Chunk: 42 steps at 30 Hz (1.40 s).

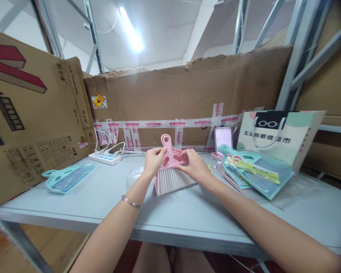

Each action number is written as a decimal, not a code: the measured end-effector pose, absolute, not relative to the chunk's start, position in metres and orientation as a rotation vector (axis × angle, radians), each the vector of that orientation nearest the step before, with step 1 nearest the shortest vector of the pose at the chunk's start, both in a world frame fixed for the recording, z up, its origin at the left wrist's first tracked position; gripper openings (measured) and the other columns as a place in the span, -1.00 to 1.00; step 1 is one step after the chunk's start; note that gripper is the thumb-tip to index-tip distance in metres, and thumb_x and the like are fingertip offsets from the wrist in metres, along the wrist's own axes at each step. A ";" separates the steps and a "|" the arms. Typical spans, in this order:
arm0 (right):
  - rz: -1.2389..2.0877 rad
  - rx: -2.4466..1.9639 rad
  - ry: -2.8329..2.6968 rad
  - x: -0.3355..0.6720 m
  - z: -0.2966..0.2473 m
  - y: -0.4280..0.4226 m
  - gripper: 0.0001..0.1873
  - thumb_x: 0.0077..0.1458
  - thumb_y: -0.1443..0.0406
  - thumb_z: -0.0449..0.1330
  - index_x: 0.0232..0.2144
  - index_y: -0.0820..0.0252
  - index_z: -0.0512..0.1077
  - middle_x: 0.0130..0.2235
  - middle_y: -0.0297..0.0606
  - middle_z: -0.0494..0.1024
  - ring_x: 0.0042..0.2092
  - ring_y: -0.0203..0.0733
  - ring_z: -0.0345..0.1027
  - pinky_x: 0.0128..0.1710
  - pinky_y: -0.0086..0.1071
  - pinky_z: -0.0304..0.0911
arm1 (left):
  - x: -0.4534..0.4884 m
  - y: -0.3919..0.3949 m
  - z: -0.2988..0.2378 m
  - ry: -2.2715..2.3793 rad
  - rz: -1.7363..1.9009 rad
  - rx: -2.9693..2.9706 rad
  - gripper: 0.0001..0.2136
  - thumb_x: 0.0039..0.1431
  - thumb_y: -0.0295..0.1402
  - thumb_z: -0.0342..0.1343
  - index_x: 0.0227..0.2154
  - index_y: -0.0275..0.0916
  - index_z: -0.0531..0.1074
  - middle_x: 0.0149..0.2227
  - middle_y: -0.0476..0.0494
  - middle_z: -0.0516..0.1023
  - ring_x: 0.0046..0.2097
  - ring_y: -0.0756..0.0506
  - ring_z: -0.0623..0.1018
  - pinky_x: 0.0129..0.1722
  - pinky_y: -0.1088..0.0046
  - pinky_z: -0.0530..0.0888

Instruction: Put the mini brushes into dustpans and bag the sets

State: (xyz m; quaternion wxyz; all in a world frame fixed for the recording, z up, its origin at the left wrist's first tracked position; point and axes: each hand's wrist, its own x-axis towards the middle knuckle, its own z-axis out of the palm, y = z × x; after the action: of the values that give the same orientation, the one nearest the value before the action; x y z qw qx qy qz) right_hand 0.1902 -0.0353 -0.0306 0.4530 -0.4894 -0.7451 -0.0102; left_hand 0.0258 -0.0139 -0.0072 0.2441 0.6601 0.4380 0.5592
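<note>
A pink hand brush (174,178) with pale bristles is between my hands over the middle of the table, its looped handle pointing away from me. What looks like a pink dustpan edge shows along its left side. My left hand (155,163) grips the brush near the base of the handle, thumb on top. On the right side, my right hand (194,165) pinches the brush's body, thumb below and fingers above. Behind my left wrist lies crumpled clear plastic wrap (134,178).
At left lies a blue-green dustpan and brush set (69,178). More wrapped sets (261,170) are piled at right before a paper bag (275,132). A power strip (106,157) with plugged cables sits at the back left. Cardboard (165,94) walls the table's rear.
</note>
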 end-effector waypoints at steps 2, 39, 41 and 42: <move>-0.054 -1.192 -1.799 0.190 -0.033 -0.033 -0.58 -0.17 0.06 0.27 -0.30 0.14 0.30 -0.25 -0.19 0.38 -0.20 -0.06 0.28 -0.21 -0.22 0.19 | 0.024 -0.011 -0.009 1.202 1.542 1.779 -0.66 -0.03 -0.12 0.05 -0.64 -0.33 0.43 -0.65 0.03 0.26 -0.51 0.04 0.26 -0.50 0.55 0.19; -0.358 -1.098 -2.099 0.176 -0.035 -0.050 -0.49 0.03 0.35 0.03 0.08 0.14 0.27 0.15 -0.23 0.27 0.14 -0.07 0.17 -0.02 -0.19 0.28 | 0.028 -0.002 -0.024 0.822 1.542 1.178 -0.61 -0.20 -0.08 0.23 -0.47 -0.25 0.25 -0.52 0.05 0.35 -0.50 0.04 0.37 -0.50 0.53 0.29; -0.342 -1.122 -2.157 0.174 -0.032 -0.054 -0.54 0.08 0.26 0.02 0.05 0.17 0.31 0.13 -0.20 0.31 0.12 -0.05 0.19 -0.06 -0.19 0.29 | 0.027 0.001 -0.027 0.826 1.515 1.160 -0.59 -0.23 -0.07 0.25 -0.47 -0.25 0.25 -0.52 0.05 0.36 -0.51 0.05 0.37 -0.50 0.52 0.30; -0.336 -1.136 -2.174 0.174 -0.029 -0.056 -0.59 0.12 0.25 -0.02 0.01 0.16 0.35 0.09 -0.20 0.36 0.08 -0.06 0.23 -0.08 -0.19 0.29 | 0.027 0.002 -0.028 0.835 1.499 1.162 -0.59 -0.23 -0.07 0.25 -0.47 -0.26 0.25 -0.52 0.05 0.36 -0.51 0.05 0.37 -0.49 0.52 0.30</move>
State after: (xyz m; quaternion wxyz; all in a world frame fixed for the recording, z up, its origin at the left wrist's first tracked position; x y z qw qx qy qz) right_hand 0.1742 -0.0557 -0.0290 0.3269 -0.4338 -0.8298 -0.1284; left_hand 0.0273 0.0018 -0.0280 0.5094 0.4824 0.3468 0.6225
